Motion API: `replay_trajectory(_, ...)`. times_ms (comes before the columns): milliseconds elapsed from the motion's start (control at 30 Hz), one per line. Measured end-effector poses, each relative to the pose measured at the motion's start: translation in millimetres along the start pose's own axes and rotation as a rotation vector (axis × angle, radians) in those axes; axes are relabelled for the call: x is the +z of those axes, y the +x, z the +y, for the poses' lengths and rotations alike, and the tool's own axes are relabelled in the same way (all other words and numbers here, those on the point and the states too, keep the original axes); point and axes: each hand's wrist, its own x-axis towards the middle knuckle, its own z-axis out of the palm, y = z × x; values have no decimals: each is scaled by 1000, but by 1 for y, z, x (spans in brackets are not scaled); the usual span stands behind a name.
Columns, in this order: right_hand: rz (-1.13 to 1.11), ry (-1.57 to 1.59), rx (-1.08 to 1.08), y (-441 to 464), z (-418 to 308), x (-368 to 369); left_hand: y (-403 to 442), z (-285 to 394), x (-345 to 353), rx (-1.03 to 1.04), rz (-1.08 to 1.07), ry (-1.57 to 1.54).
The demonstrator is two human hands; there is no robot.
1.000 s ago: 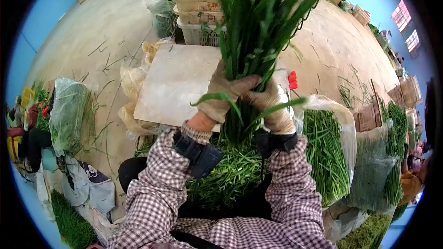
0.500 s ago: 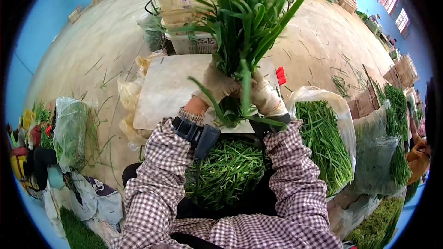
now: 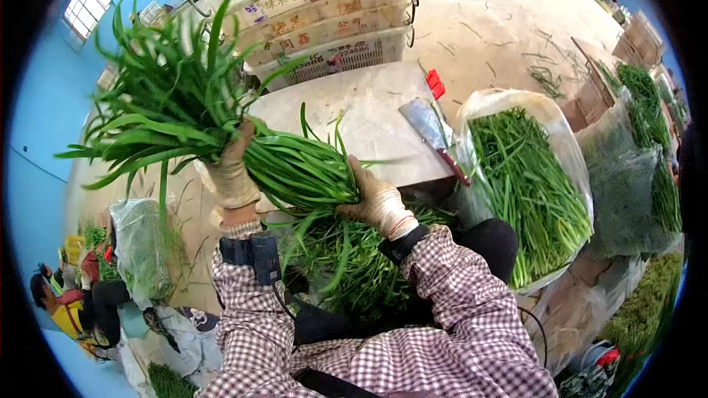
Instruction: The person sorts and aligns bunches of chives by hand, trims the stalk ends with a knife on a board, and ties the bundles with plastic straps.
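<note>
A thick bunch of garlic chives (image 3: 295, 166) lies sideways in the air over the near left part of the board, its leafy tips fanning out to the left. My gloved left hand (image 3: 234, 173) is closed around its middle. At the stalk end on the right, my gloved right hand (image 3: 380, 203) grips the bunch. A cleaver (image 3: 429, 127) with a dark red handle rests on the pale board (image 3: 346, 110), right of the bunch. Below my hands, loose green leaves (image 3: 361, 273) are heaped in front of my lap.
Stacked white crates (image 3: 332, 15) stand behind the board. At its far right corner is a red object (image 3: 434, 84). A plastic-lined container of cut chives (image 3: 523, 191) stands to the right, beside a filled clear bag (image 3: 619, 177). Another person (image 3: 74, 302) sits at far left, near a wrapped bundle (image 3: 140, 250).
The bunch has gone from upright over the board to lying sideways, tips leftward. My right hand has moved to its stalk end, my left hand leftward. The view has shifted; the cleaver now shows.
</note>
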Motion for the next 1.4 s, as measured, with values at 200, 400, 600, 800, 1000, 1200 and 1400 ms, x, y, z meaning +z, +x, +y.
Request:
replay_trajectory(200,-497,-163,293,-52,29,72,-67,107,70,83,44,274)
replay_trajectory(400,-769,-429,179,-71,11,39,-75,193,48,300,-326,280)
replay_trajectory(600,72,60,-305,-57,-83,-72,-75,191,22,376,-533,229)
replay_trajectory(800,12,788,-355,-30,-150,-51,-91,154,41,229,-617,-30)
replay_trajectory(1000,231,1614,-153,-71,-130,-29,-80,152,33,266,-461,-7)
replay_trajectory(1200,-425,-153,-193,-111,24,20,-71,184,26,299,-285,128)
replay_trajectory(1400,223,-108,-457,-88,-84,-77,-68,181,35,232,-288,148)
